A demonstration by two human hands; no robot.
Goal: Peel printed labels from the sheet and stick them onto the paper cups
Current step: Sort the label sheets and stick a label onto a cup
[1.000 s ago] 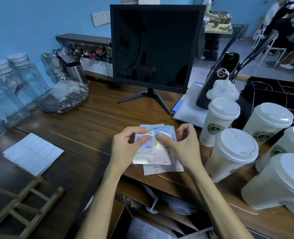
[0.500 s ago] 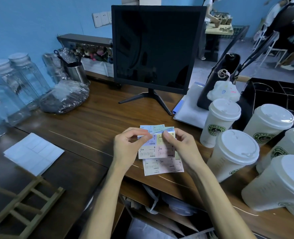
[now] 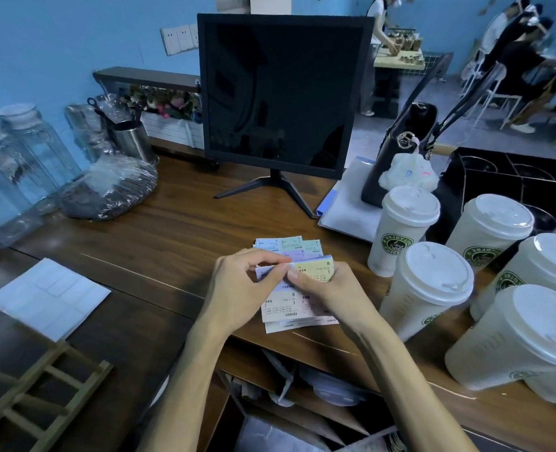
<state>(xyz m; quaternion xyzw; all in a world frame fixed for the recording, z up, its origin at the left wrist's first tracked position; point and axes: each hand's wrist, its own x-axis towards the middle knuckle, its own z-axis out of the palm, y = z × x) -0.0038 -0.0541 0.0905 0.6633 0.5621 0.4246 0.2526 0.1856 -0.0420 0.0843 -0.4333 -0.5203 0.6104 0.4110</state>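
A sheet of pastel printed labels [image 3: 283, 308] is held just above the wooden counter [image 3: 159, 236], over more label sheets [image 3: 289, 244] lying flat. My left hand [image 3: 240, 288] pinches the sheet's upper left part, at a lilac label. My right hand [image 3: 322, 291] grips the sheet's right side, thumb at the top edge by a yellow label [image 3: 315, 269]. Both thumbs meet near the top middle. Several white lidded paper cups [image 3: 430, 285] with green logos stand to the right.
A dark monitor [image 3: 283, 93] stands behind the sheets. A black handbag [image 3: 397, 161] and a black cup carrier [image 3: 511, 177] sit at back right. At left are glass jars [image 3: 25, 151], a wrapped dark bundle [image 3: 110, 190], white blank sheets [image 3: 48, 295] and a wooden rack [image 3: 35, 409].
The held sheet has come down closer to the counter and its top has bent toward me. My thumbs have closed together at the sheet's top edge.
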